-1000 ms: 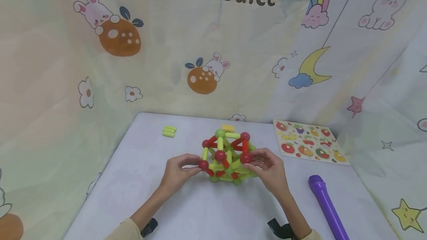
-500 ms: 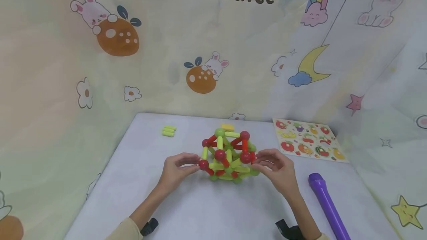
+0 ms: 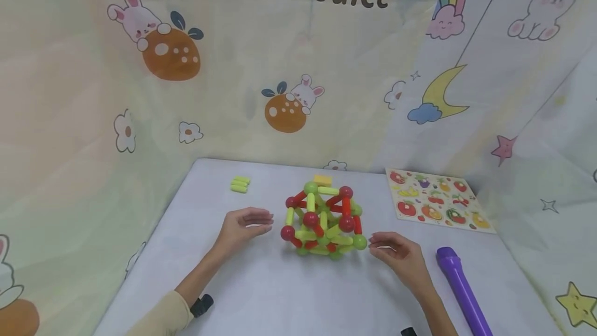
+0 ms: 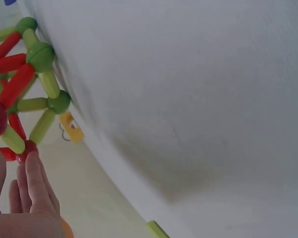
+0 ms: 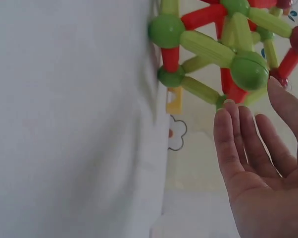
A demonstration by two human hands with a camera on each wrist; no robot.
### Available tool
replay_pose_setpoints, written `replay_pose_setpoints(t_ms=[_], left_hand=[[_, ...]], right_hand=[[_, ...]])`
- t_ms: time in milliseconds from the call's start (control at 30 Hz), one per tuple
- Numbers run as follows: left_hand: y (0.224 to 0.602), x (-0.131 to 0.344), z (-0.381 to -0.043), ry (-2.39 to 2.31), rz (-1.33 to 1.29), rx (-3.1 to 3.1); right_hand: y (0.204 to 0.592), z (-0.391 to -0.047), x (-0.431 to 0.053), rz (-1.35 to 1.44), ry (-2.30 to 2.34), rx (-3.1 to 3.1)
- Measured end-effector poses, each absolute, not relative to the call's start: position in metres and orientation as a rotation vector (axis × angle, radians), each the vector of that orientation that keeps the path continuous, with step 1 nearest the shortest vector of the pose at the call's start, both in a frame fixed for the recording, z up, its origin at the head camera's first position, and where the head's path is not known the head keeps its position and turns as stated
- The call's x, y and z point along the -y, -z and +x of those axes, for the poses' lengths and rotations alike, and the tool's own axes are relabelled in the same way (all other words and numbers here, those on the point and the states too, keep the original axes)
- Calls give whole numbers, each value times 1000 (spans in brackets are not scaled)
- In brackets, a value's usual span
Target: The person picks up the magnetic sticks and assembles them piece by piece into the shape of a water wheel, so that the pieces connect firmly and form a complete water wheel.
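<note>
A magnetic ball-and-rod structure (image 3: pixel 311 219) of red and green balls joined by red and lime rods stands on the table. Left of it, my left hand (image 3: pixel 242 228) is held with its fingers nearly straight, apart from the red ball (image 3: pixel 287 233) at the structure's lower left corner. On the other side, my right hand (image 3: pixel 402 258) has relaxed fingers and holds nothing. Its fingertips are right beside the lower right green ball (image 3: pixel 359 242). The right wrist view shows this green ball (image 5: pixel 249 71) just beyond the thumb and fingers.
Several loose lime rods (image 3: pixel 240 184) lie at the back left. A yellow block (image 3: pixel 322 180) sits behind the structure. At the back right is a fruit-picture board (image 3: pixel 434 201). A purple toy microphone (image 3: pixel 462 289) lies along the right side.
Both hands have come off the structure. The left hand drew away leftward from the red ball; the right moved down and outward from the right side. The structure stays standing in place.
</note>
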State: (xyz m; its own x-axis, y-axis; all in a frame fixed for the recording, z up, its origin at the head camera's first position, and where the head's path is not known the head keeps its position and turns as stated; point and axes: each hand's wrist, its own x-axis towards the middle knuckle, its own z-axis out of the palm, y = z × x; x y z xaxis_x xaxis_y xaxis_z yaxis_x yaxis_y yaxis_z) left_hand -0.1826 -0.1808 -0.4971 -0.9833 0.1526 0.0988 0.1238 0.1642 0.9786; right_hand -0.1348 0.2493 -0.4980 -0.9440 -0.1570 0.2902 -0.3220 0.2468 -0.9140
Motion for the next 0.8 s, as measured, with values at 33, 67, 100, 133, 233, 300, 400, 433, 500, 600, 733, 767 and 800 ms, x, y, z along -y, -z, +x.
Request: replay_pose_setpoints(t_ms=[33,67,100,133,233,300,400,433,500,600,733,767,800], left_hand=[[498,179,-182,-1992,310,-2361],[499,176,-181,-1986,337,-2348],[500,174,-180,-1983,364,-2337],[500,171,-180,-1977,391,-2334],[501,165,-177,-1975,437,-2334],[500,163,-175,-1972,447,-2350],[499,162,-174,-1968,454,-2359],[498,161,-173,-1963,454,-2363],[497,161,-173,-1952,459,-2355],[494,162,-173,-1925,481,-2349],[490,167,-178,-1892,474,-2381],[489,170,-181,-1888,454,-2394],[487,173,-184,-1881,432,-2415]], right_hand=[[500,-135,-248,464,-1795,2370],[501,-136,-246,474,-1803,2372],[502,-137,-244,481,-1811,2370],[503,-137,-243,487,-1815,2370],[504,-139,-239,490,-1823,2369],[504,-140,-237,489,-1807,2381],[503,-141,-235,478,-1784,2400],[503,-141,-235,475,-1778,2405],[503,-142,-234,468,-1777,2409],[503,-143,-235,471,-1773,2417],[502,-142,-236,477,-1783,2409],[502,-142,-237,475,-1786,2406],[502,-141,-237,472,-1789,2401]])
